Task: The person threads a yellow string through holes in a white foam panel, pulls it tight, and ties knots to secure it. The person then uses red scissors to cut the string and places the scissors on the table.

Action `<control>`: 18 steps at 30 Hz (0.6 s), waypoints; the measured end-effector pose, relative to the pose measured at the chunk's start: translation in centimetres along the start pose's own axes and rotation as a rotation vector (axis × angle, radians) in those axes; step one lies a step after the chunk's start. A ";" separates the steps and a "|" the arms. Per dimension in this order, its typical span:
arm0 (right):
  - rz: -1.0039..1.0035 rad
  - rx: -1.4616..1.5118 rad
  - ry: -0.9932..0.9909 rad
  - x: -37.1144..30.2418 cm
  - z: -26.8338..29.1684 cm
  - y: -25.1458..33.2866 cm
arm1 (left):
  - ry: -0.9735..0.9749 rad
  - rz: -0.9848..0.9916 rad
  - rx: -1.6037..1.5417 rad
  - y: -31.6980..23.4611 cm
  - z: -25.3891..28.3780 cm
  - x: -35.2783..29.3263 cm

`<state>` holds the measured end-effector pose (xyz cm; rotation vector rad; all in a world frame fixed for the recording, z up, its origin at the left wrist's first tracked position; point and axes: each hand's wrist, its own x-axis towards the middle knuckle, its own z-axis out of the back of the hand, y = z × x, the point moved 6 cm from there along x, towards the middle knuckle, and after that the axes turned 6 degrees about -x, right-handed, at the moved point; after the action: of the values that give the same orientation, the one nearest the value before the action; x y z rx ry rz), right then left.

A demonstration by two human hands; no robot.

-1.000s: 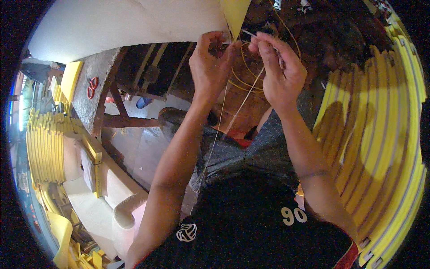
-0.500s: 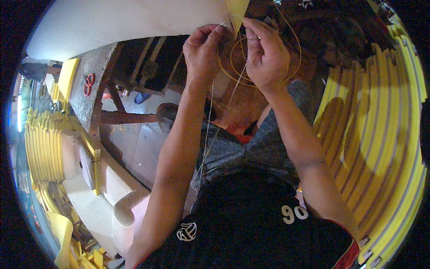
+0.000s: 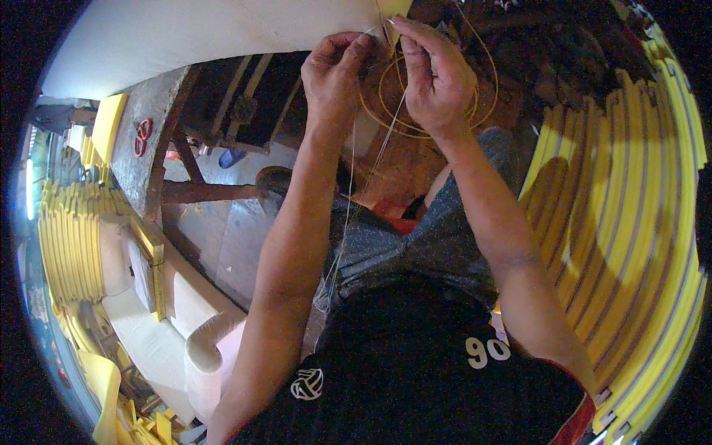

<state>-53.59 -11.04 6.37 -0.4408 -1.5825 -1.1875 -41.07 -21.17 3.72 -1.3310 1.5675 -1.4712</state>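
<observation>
My left hand is closed in a pinch on white thread at the lower edge of a large pale padded panel. Close beside it, my right hand has thumb and forefinger pressed together by the panel's yellow foam corner. Thread also runs through the right hand's curled fingers. From both hands long strands hang down to my lap, where they gather. Whether a needle is between the right fingertips is too small to tell.
Red-handled scissors lie on a worn grey table at the left. Below my hands a yellow cord hangs in loops. Yellow foam strips are stacked at the right. Pale upholstered pieces sit at the lower left.
My right fingertips have moved up and slightly left, toward the panel's corner. My left hand has risen a little, still pinching. The panel's edge sits slightly higher in view.
</observation>
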 end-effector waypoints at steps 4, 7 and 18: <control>-0.128 0.114 0.064 -0.1 -0.3 -0.7 | 0.020 -0.008 0.018 -0.1 0.1 0.0; -0.194 0.208 0.067 -0.2 -0.6 -1.4 | 0.019 0.022 -0.035 -0.1 0.0 -0.1; -0.219 0.211 0.145 -0.2 -0.6 -1.5 | 0.029 -0.004 -0.010 -0.5 -0.2 -0.2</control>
<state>-54.34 -12.18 5.47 -0.0436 -1.6375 -1.1715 -41.07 -20.89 4.16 -1.3250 1.5930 -1.4936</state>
